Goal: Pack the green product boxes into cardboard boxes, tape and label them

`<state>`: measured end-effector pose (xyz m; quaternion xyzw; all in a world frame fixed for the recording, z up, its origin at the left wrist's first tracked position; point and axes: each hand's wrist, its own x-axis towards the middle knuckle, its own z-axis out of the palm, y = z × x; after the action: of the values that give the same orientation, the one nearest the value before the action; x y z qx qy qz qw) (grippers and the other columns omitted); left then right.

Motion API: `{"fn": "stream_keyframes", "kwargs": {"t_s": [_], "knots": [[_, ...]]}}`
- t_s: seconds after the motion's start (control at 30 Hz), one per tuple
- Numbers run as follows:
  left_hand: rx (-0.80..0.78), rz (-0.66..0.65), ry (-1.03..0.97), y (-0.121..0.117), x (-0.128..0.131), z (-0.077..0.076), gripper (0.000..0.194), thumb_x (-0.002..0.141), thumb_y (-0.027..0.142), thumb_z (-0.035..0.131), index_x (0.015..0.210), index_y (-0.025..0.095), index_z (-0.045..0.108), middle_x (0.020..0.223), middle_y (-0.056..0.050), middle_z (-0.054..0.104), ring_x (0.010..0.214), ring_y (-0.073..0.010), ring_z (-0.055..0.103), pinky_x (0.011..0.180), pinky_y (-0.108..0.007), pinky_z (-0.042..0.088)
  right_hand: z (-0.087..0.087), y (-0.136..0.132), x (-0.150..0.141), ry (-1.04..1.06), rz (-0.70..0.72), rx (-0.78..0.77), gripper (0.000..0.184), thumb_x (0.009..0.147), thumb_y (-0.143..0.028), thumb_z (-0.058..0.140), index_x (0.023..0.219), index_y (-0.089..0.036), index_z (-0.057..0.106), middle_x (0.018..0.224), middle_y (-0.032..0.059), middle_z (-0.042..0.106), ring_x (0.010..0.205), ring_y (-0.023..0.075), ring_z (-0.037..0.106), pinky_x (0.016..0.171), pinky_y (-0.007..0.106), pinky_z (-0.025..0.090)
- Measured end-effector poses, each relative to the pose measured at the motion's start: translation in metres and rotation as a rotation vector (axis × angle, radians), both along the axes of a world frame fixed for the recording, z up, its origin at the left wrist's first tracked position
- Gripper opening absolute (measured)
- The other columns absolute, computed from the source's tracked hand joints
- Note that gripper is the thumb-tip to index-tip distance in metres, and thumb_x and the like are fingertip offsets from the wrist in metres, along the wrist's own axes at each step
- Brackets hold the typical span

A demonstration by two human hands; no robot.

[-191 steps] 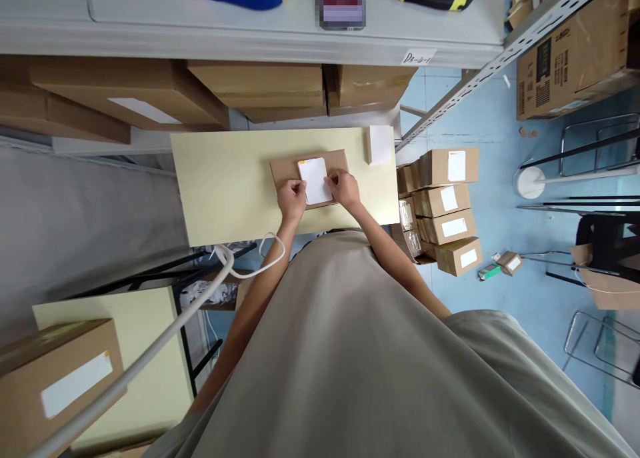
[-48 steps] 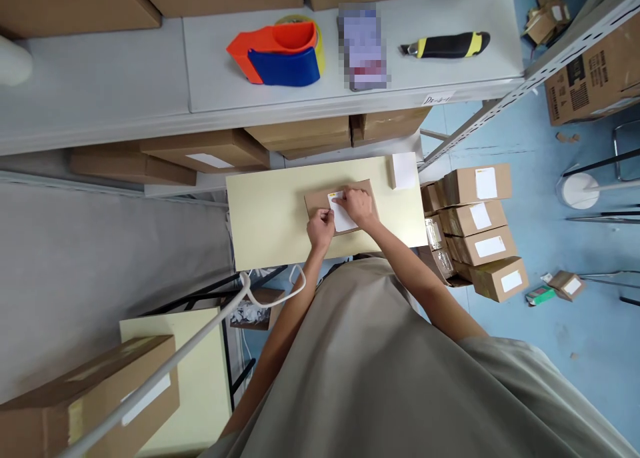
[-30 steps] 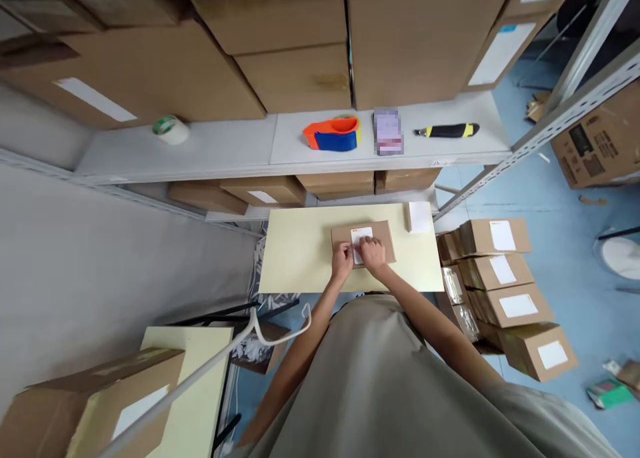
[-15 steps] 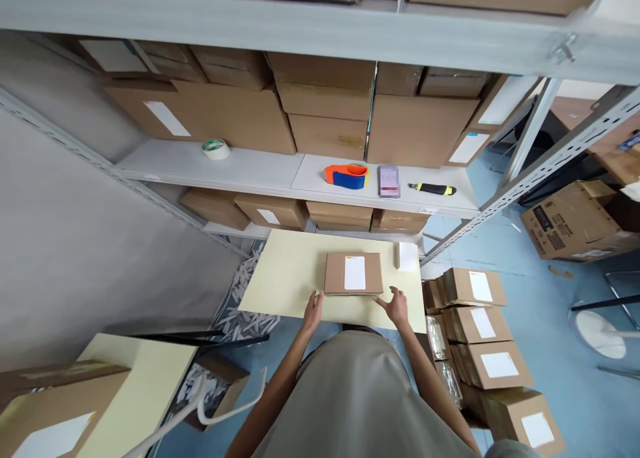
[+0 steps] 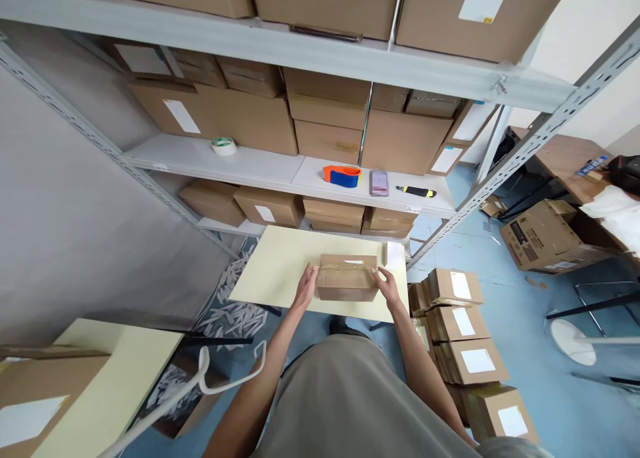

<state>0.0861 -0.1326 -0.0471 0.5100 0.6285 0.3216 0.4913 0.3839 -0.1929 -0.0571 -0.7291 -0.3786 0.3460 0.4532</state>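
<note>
A brown cardboard box (image 5: 346, 287) is tilted up above the pale yellow table (image 5: 280, 248), its taped side facing me. Only a sliver of its white label shows along the far edge. My left hand (image 5: 305, 286) grips the box's left end, and my right hand (image 5: 385, 286) holds the right end, fingers against the cardboard. Behind the box, near the table's right corner, stands a small stack of white labels (image 5: 395, 253).
Ahead, the shelf (image 5: 280, 170) carries a tape roll (image 5: 223, 146), an orange and blue tape dispenser (image 5: 343, 175), a purple-printed pack (image 5: 379, 183) and a utility knife (image 5: 417, 191). Stacked labelled boxes (image 5: 469, 341) stand right; a white metal bar (image 5: 203, 371) juts in lower left.
Both hands have closed on the ends of the box. It has tipped up, so its taped side now faces me instead of the labelled top. My view has shifted slightly.
</note>
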Motion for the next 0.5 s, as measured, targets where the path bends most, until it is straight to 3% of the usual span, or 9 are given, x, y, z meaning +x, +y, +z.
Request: {"fn": "stream_keyframes", "kwargs": {"t_s": [0.1,0.27,0.33,0.5], "knots": [[-0.051,-0.009,-0.009,-0.021,0.004,-0.010,0.071,0.108,0.068,0.039,0.154,0.020,0.063,0.177,-0.015,0.047,0.170,-0.0278,0.036,0.138,-0.041,0.031,-0.004,-0.020,0.002,0.061,-0.013,-0.089,0.073,0.076,-0.078,0.078,0.115,-0.016,0.085,0.124,0.0195,0.084,0.126,0.0401,0.075,0.103,0.046,0.062],[-0.101,0.063,0.037,-0.056,0.003,-0.028,0.070,0.109,0.068,0.039,0.158,0.021,0.057,0.174,-0.016,0.050,0.166,-0.0287,0.043,0.134,-0.043,0.037,-0.016,-0.051,-0.002,0.040,-0.105,-0.196,0.072,0.073,-0.077,0.078,0.107,-0.014,0.080,0.117,0.0265,0.082,0.121,0.0424,0.076,0.098,0.048,0.062],[-0.115,0.067,0.038,-0.061,0.002,-0.026,0.066,0.109,0.064,0.042,0.155,0.019,0.058,0.172,-0.018,0.053,0.163,-0.0294,0.048,0.132,-0.043,0.041,-0.018,-0.059,-0.007,0.047,-0.109,-0.210,0.072,0.073,-0.079,0.075,0.103,-0.014,0.078,0.109,0.0259,0.082,0.109,0.0391,0.079,0.089,0.044,0.063],[-0.093,0.037,0.007,-0.062,0.005,-0.008,0.047,0.107,0.049,0.049,0.138,0.019,0.067,0.158,-0.018,0.067,0.151,-0.0296,0.061,0.128,-0.043,0.046,-0.010,-0.070,-0.022,0.040,-0.069,-0.138,0.064,0.074,-0.083,0.068,0.083,-0.020,0.070,0.080,0.0105,0.076,0.079,0.0259,0.073,0.068,0.032,0.056]]}}
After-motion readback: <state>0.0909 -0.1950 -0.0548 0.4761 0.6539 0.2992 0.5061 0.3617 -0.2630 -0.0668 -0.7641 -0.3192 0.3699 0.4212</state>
